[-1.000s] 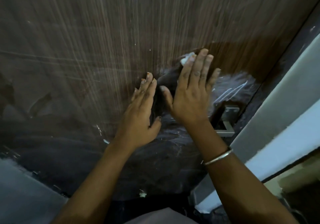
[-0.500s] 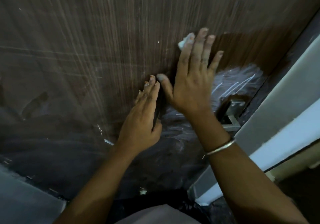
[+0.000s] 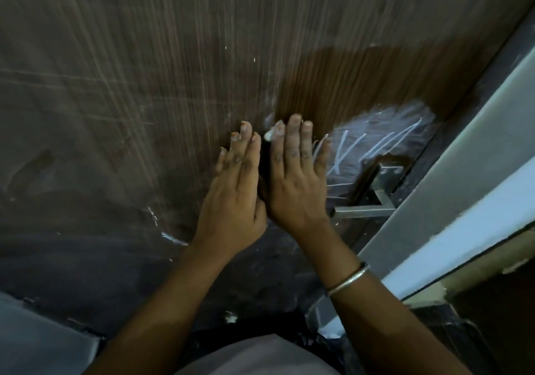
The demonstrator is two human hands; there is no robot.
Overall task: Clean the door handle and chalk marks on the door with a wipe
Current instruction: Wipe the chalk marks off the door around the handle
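Note:
A dark brown wooden door (image 3: 173, 70) fills the view. White chalk marks (image 3: 385, 140) streak it just above the square metal door handle (image 3: 373, 198) at the right. My right hand (image 3: 295, 177) lies flat with straight fingers on the door, pressing a small white wipe (image 3: 269, 134) that shows at my index fingertip. My left hand (image 3: 234, 198) rests flat on the door right beside it, fingers straight, holding nothing. A darker wiped patch (image 3: 333, 85) spreads above my right fingers.
A pale grey door frame (image 3: 451, 195) runs diagonally along the right edge. Small white scraps (image 3: 231, 318) lie on the dark floor below. Faint chalk specks (image 3: 170, 237) dot the door's lower left. A metal bangle (image 3: 347, 280) circles my right wrist.
My right hand with the wipe slid up the door, then back down close beside my left hand. My left hand stayed flat in about the same place.

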